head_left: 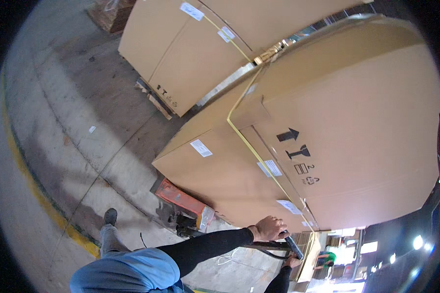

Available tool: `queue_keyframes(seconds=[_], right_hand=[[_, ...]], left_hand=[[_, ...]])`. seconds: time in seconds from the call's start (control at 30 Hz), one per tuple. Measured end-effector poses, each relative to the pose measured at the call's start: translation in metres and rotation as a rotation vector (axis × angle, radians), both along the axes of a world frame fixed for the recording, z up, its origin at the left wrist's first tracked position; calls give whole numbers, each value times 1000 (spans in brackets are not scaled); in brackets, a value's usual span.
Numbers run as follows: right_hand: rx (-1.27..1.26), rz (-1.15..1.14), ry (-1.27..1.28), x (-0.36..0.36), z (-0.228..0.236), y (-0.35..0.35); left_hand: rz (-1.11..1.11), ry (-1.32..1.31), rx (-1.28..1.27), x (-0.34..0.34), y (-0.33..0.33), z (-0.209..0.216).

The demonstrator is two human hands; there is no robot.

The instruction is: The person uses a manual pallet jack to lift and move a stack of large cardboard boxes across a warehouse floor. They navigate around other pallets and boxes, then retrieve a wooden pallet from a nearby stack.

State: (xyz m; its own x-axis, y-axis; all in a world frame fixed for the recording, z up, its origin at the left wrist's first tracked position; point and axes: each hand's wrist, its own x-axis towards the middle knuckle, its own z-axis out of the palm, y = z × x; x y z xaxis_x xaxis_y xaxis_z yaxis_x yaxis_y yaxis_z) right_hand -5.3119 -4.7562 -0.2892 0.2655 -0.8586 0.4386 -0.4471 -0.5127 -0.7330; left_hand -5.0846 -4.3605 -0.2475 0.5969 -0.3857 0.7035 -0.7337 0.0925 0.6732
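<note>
My left hand (270, 228) is wrapped round one end of the black handle (292, 244) of a pallet jack. On the handle's other end my right hand (293, 262) is closed, its fingers partly hidden. The orange-red body of the pallet jack (183, 197) sits low against a large brown cardboard box (357, 122); its forks are out of sight. A yellow strap (247, 140) runs round that box, which bears white labels and black handling marks. Between jack body and handle, my left forearm covers part of the shaft.
Another large strapped carton (181, 53) stands beyond on a wooden pallet (154, 101). Brown stacked material (110, 17) lies at the far left. A yellow line (80, 239) curves along the concrete floor near my foot (110, 217). A person in green (329, 257) is in the background.
</note>
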Motion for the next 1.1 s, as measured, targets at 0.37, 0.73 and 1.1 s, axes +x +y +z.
queue_keyframes(seconds=[0.37,0.73,1.1], right_hand=[[486,256,-288,30,-8,-38],[51,388,-199,74,-48,-74],[-162,345,-315,81,-97,-144]], left_hand=[[-67,-3,-78,-74,-23,-20],[43,-106,-56,-72,-17,-45],[86,-235,-182,-71,-17,-77]])
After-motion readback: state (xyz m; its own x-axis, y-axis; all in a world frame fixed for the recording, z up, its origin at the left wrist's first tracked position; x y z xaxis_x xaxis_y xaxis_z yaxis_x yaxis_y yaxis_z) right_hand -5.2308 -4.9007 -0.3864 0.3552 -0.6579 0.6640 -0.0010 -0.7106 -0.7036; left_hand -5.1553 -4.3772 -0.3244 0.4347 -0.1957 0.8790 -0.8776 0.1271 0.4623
